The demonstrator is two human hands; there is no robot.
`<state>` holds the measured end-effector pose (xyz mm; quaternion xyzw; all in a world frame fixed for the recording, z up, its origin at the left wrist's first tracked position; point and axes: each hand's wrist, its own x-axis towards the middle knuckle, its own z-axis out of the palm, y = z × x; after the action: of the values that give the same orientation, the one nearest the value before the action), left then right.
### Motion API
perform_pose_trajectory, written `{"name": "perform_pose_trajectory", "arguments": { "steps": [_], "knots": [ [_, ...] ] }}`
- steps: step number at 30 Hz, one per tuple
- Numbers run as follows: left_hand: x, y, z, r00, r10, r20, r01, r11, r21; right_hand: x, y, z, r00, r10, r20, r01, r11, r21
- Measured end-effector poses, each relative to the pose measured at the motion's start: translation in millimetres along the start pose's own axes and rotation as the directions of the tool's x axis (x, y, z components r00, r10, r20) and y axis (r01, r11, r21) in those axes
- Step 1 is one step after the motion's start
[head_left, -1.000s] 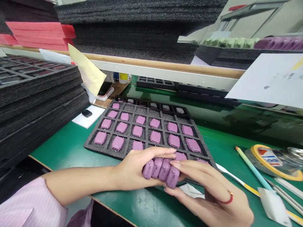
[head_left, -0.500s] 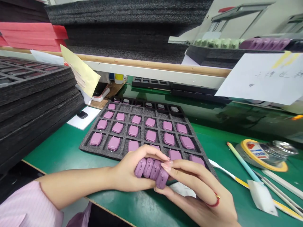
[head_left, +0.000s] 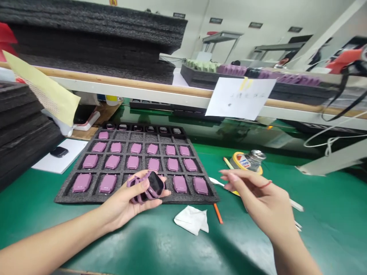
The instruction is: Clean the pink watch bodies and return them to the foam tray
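My left hand (head_left: 122,208) is closed around a small stack of purple smartwatch bodies (head_left: 139,196), the outermost turned so its glossy black face (head_left: 156,184) shows. They are held just above the front row of a black foam tray (head_left: 64,196), whose compartments hold more purple watch bodies (head_left: 108,183), mostly backs up. To the right, my right hand (head_left: 258,194) hovers over the green bench with its fingers stretched forward and nothing visible in them. Beyond its fingers are a yellow tape roll (head_left: 236,157) and a glass bottle with a metal cap (head_left: 256,158); a white-and-yellow toothbrush (head_left: 217,182) is partly hidden by it.
A crumpled white wipe (head_left: 192,220) lies before the tray, beside an orange stick (head_left: 218,214). Black foam stacks (head_left: 25,130) rise at left, near a dark watch piece (head_left: 59,152) on white paper. Overhead runs a shelf (head_left: 137,89) with a hanging paper sheet (head_left: 241,98).
My right hand has let go of the watch stack and moved away to the right. The left hand has tilted the stack, showing a black face. The view has shifted right.
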<state>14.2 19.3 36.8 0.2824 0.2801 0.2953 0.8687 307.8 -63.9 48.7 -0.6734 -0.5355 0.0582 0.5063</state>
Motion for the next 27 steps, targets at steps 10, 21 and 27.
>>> {"name": "perform_pose_trajectory", "arguments": {
  "steps": [10, 21, 27],
  "knots": [
    [7.8, 4.5, 0.3, 0.983, 0.149, 0.111, -0.172, 0.955, 0.243, 4.9, 57.4, -54.8, 0.967, 0.238, 0.092, -0.131, 0.772, -0.622],
    [14.3, -8.6, -12.1, 0.950, 0.175, 0.260, -0.281, 0.842, 0.460, -9.1, 8.3, 1.3, 0.949, -0.253, 0.191, 0.295, 0.924, -0.243],
    [13.0, -3.5, -9.0, 0.938, 0.184, 0.294, -0.322, 0.774, 0.545, -3.8, -56.6, 45.6, 0.746, -0.580, 0.328, 0.568, 0.810, 0.142]
  ]
}}
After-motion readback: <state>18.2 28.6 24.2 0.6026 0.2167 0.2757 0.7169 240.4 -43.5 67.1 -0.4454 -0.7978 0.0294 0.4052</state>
